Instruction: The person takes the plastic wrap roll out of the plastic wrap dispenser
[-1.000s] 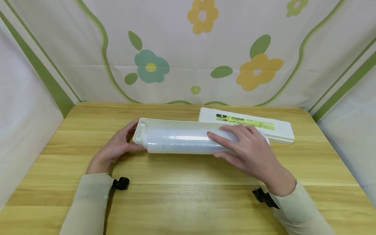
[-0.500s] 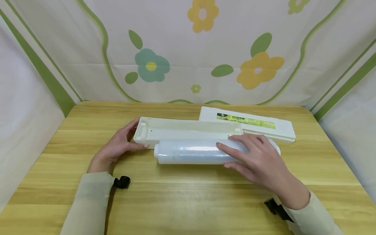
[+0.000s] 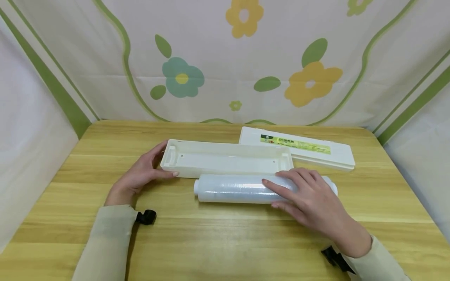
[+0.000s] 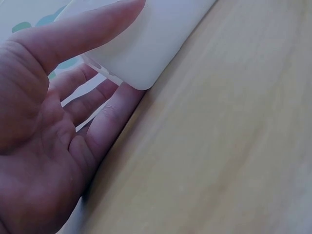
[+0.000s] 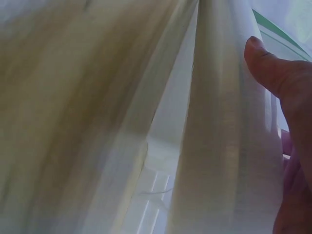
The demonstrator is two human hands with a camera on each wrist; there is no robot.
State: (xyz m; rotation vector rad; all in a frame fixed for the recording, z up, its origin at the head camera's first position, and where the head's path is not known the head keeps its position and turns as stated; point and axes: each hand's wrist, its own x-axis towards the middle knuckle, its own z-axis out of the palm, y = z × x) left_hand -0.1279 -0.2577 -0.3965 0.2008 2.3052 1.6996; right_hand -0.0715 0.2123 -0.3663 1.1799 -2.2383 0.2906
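A clear roll of cling film (image 3: pixel 232 189) lies lengthwise in front of a long white box (image 3: pixel 197 171), which stands open at the top with its hollow inside showing. My right hand (image 3: pixel 313 199) grips the roll near its right end, thumb on the near side and fingers over the top. The thumb (image 5: pixel 268 68) lies along the roll in the right wrist view. At the box's left end my left hand (image 3: pixel 140 171) holds the corner. Its thumb (image 4: pixel 97 31) presses the front wall in the left wrist view, while the other fingers reach behind the end.
Behind the box, to the right, lies a white lid (image 3: pixel 339 150) with a green and yellow label. The wooden table (image 3: pixel 218 242) ends at a flower-printed curtain (image 3: pixel 218 58). Black camera mounts (image 3: pixel 145 217) sit at both wrists.
The right hand has brought the cling film roll out of the box, toward the person and slightly right, down in front of the box. The left hand has stayed on the box's left end.
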